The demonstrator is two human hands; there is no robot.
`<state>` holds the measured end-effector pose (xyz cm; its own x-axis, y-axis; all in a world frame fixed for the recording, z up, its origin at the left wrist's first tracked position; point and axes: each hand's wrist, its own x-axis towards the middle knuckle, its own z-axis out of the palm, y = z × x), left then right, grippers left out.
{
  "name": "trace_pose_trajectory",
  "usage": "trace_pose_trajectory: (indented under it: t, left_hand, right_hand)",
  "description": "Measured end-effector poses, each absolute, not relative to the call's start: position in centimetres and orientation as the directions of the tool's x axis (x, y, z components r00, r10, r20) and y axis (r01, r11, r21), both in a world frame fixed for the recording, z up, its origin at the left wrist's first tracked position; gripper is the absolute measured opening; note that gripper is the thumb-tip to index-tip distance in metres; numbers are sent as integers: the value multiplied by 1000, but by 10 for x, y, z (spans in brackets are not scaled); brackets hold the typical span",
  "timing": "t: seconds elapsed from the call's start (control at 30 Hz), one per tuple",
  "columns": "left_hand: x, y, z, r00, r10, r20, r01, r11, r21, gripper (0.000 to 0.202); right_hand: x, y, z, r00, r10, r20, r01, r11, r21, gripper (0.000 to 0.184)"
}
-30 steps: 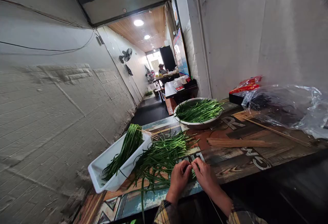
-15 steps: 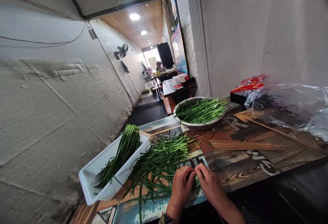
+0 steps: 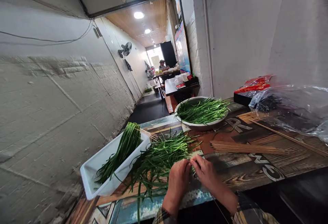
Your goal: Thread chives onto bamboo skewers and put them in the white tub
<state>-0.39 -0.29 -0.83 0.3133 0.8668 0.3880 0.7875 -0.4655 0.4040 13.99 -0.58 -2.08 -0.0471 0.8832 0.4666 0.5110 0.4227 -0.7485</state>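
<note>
My left hand is closed in a pinch at the table's front, by the ends of a loose pile of garlic chives. Pale chive stalk ends show just under the fingertips. Touching it at the fingertips, my right hand is closed too. A thin line, apparently a bamboo skewer, slants from under that hand toward me; most of it is hidden. Left of the pile, a white plastic tray holds a bundle of chives threaded on skewers, whose ends stick out over the rim.
A round metal basin full of chives stands behind the pile. Bare bamboo skewers lie to the right. Farther right are a red-and-black box and clear plastic film. A person sits far back.
Both hands have shifted slightly up and left in view, still pinched together. The whole view has turned a little, and more of my sleeves shows.
</note>
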Motion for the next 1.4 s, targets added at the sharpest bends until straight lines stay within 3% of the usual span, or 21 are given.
trace_pose_trajectory:
  t: [0.13, 0.43, 0.63, 0.8, 0.93, 1.1, 1.4]
  left_hand:
    - [4, -5, -13, 365, 866, 341, 847, -461, 265, 26]
    - [7, -13, -18, 409, 857, 314, 836, -490, 248, 31]
    - [5, -13, -10, 365, 834, 413, 753, -525, 396, 24]
    - [2, -8, -9, 139, 854, 502, 637, -465, 614, 17]
    - [-7, 1, 0, 25, 842, 539, 623, -435, 650, 14]
    - [-17, 15, 15, 1, 827, 562, 739, -380, 557, 15]
    - [-4, 31, 22, 132, 835, 535, 945, -269, 187, 15]
  right_hand:
    - [148, -4, -26, -16, 936, 353, 465, 319, -826, 35]
    - [153, -6, -30, -42, 952, 304, 492, 284, -823, 32]
    - [152, -9, -28, -32, 943, 330, 490, 303, -817, 30]
    - [152, -9, -24, -39, 936, 350, 489, 323, -810, 29]
    - [151, -11, -24, -44, 939, 342, 474, 321, -820, 28]
    - [151, -10, -29, -51, 930, 364, 469, 345, -813, 29]
    - [149, -9, -28, -52, 920, 389, 466, 367, -805, 27]
